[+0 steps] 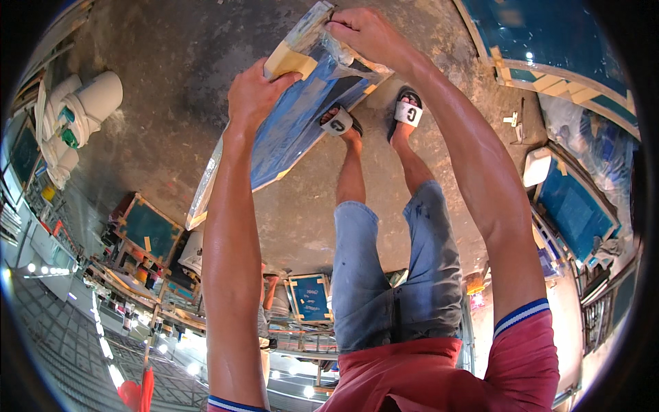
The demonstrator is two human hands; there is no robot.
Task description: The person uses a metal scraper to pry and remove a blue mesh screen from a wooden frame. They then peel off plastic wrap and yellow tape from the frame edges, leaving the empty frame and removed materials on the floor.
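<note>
A long wooden-framed screen with blue mesh [288, 130] stands tilted on the concrete floor in front of my legs. My left hand [255, 93] grips its upper left edge, just beside a tan taped corner patch [291, 62]. My right hand [364, 31] is closed at the frame's top corner, pinching a crinkled clear plastic film [343, 63] that lies over the upper end of the mesh. The screen's lower end reaches toward the left, near another frame.
My feet in black slides [408, 111] stand just behind the screen. White plastic jugs [86, 103] sit at the left. More blue framed screens lean at the right [573, 206], top right [549, 41] and lower left [151, 230]. A white container [535, 167] sits at the right.
</note>
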